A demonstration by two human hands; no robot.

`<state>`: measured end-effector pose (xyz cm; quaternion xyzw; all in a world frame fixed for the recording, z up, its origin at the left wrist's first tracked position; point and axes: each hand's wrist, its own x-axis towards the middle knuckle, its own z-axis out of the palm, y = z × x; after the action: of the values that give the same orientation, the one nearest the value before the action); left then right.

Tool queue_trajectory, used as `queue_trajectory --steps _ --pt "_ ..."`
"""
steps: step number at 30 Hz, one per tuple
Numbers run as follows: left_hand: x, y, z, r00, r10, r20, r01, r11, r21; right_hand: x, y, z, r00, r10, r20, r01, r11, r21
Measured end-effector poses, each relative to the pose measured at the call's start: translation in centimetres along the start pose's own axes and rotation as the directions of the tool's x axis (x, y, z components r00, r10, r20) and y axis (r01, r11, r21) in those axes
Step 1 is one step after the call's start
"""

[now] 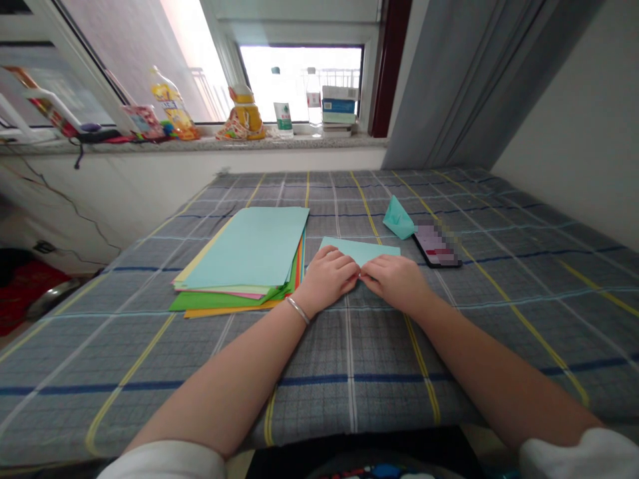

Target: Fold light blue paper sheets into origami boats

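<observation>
A light blue sheet of paper [362,249] lies flat in front of me, its far edge straight and its near part covered by my hands. My left hand [328,278], with a silver bangle at the wrist, has its fingers closed on the near edge of the paper. Close beside it, my right hand [394,281] pinches the same edge, and the fingertips of both hands almost meet. Left of my hands is a stack of coloured paper [249,247] with a light blue sheet on top and green, yellow and orange edges showing below.
A folded turquoise paper piece [398,218] touches a phone [436,245] at the right. Everything lies on a grey plaid cloth [474,346]. Bottles, a yellow figure [244,116] and stacked boxes [339,106] stand on the windowsill behind. A grey curtain [449,80] hangs at the back right.
</observation>
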<state>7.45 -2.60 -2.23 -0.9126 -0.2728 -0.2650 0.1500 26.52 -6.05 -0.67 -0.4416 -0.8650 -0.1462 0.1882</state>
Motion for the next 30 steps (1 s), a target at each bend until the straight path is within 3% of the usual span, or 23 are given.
queue_trajectory --steps 12,21,30 --pt "0.0 -0.6 -0.6 0.999 -0.039 0.008 0.039 0.999 -0.02 -0.4 2.0 -0.2 0.998 0.067 0.006 -0.067 0.986 0.155" --pt "-0.6 -2.5 -1.5 0.999 -0.029 -0.022 0.028 0.998 -0.064 -0.9 3.0 0.0 0.982 0.187 0.038 -0.191 0.956 0.222" --pt "-1.3 -4.4 -3.2 0.995 -0.024 0.092 0.025 1.0 -0.006 -0.8 3.4 -0.4 0.958 0.257 0.127 -0.283 0.917 0.28"
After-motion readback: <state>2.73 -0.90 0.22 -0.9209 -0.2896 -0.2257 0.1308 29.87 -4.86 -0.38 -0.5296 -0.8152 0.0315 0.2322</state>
